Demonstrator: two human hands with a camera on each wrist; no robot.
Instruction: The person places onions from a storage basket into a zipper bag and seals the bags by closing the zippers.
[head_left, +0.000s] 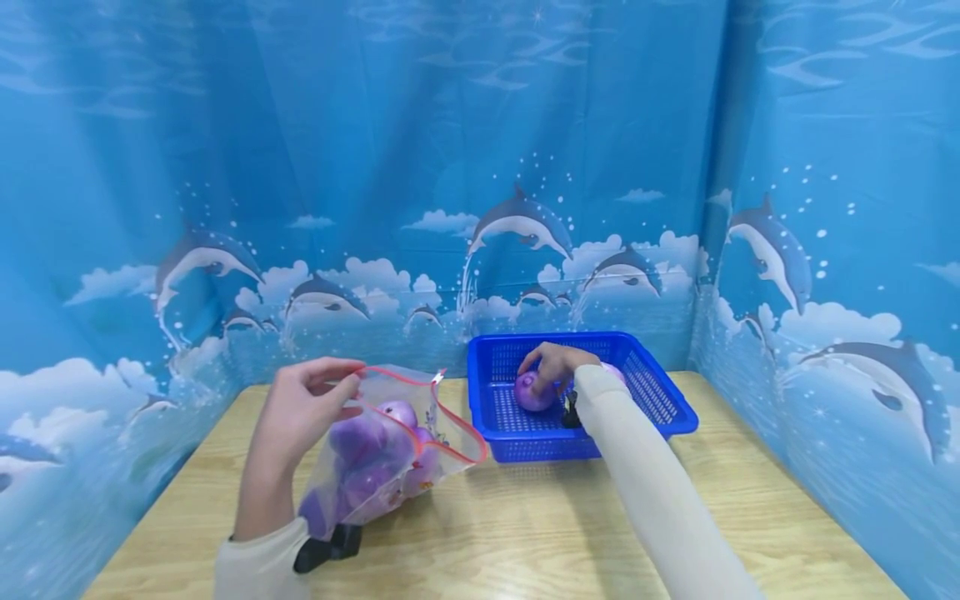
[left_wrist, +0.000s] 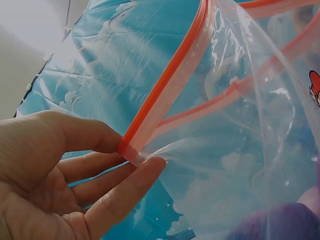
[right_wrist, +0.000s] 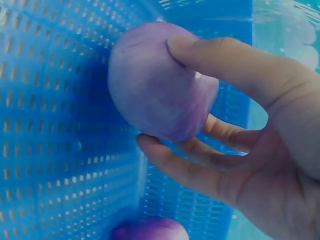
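Note:
My left hand pinches the orange-red zip edge of a clear zip bag at one corner, between thumb and fingers. The bag's mouth gapes toward the right, and several round purple onions bulge its lower part above the table. Inside a blue plastic basket, my right hand grips a purple onion with the thumb on one side and fingers around the other. Another purple onion lies in the basket below that hand in the right wrist view.
The basket has slotted walls and stands toward the back right of a light wooden table. Behind and on both sides hangs a blue curtain printed with dolphins and clouds. A black strap is around the left wrist.

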